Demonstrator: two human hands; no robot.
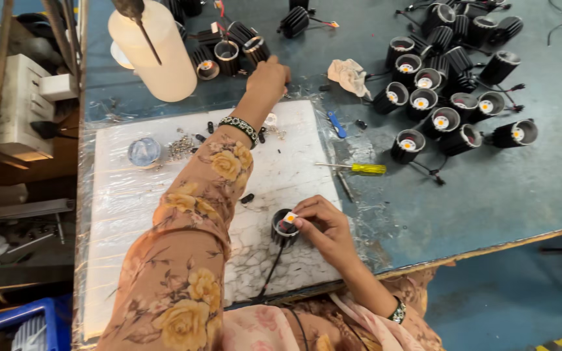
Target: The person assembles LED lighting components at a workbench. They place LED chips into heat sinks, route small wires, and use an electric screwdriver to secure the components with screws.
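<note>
Fingers, right: your right hand (323, 227) pinches a small square chip with an orange centre (290, 218) between thumb and fingertips, right at the mouth of the black finned cylindrical lamp housing (284, 229).
Fingers, left: your left hand (268, 79) stretches far forward, fingers curled downward at the mat's far edge; whether they grip anything cannot be told.
Housing: stands upright on the white plastic-wrapped work mat (131, 208), open end up, its black cable (269, 273) trailing toward you.
Key relation: chip sits just above the housing's rim, touching or nearly so; right hand is the nearer one.
Nearby: yellow-handled screwdriver (359, 168) lies crosswise beyond the right hand; a cluster of black lamp housings (447, 97) rests well apart on the blue table (502, 188).
</note>
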